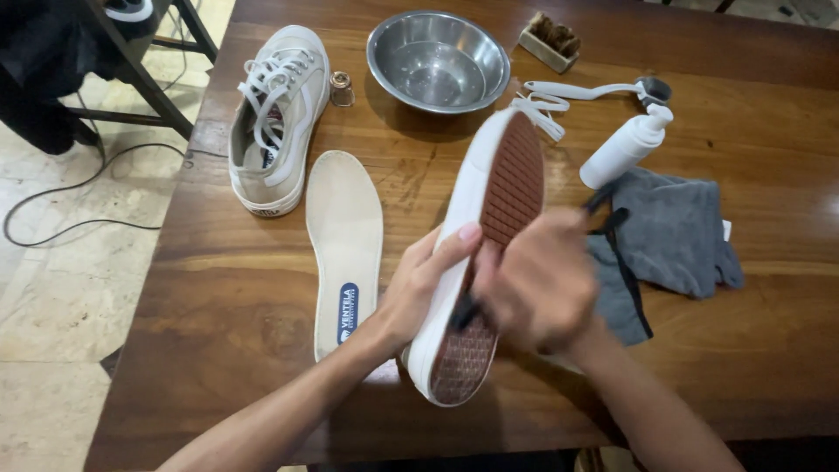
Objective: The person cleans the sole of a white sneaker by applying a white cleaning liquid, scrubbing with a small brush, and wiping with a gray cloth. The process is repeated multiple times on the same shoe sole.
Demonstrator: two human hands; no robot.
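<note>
My left hand (424, 284) grips a pale sneaker (472, 201) by its side, turned so its brown waffle sole (511, 179) faces up. My right hand (537, 284), blurred by motion, is closed on a thin dark brush (599, 199) whose other end shows against the sole near the heel. A matching laced sneaker (275, 118) lies on its sole at the far left of the wooden table (262, 306). A loose cream insole (343, 245) lies beside my left hand.
A steel bowl (437, 59) stands at the back. A white pump bottle (627, 147) lies on a grey cloth (673, 232) to the right. White laces (559, 94), a small wooden brush (551, 39) and a little glass jar (341, 87) lie nearby. Cables trail on the tiled floor (61, 262).
</note>
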